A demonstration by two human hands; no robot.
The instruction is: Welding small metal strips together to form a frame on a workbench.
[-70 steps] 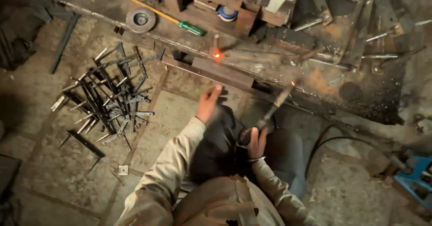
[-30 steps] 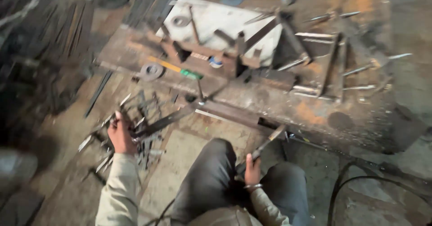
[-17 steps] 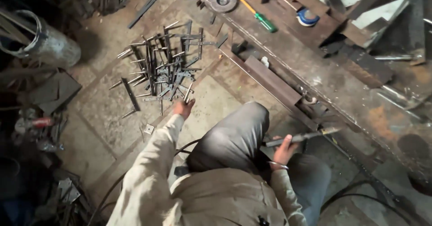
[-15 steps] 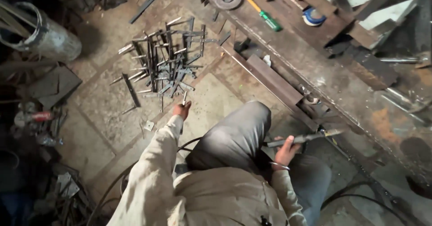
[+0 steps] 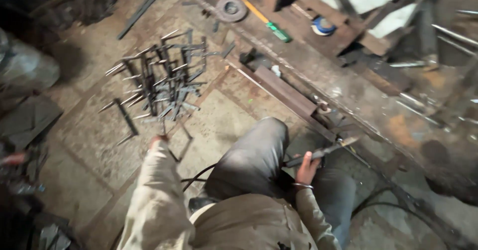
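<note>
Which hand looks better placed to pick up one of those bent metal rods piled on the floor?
The left hand. It reaches out at the near edge of the pile of bent grey metal rods, seemingly already on one rod. The right hand is busy gripping the dark long-handled welding tool, away from the pile.

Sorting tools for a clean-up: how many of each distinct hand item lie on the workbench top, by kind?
Yellow-and-green screwdriver: 1
Round grinding disc: 1
Blue-and-white tape roll: 1
Total: 3
The loose rods are too blurred to count.
</note>
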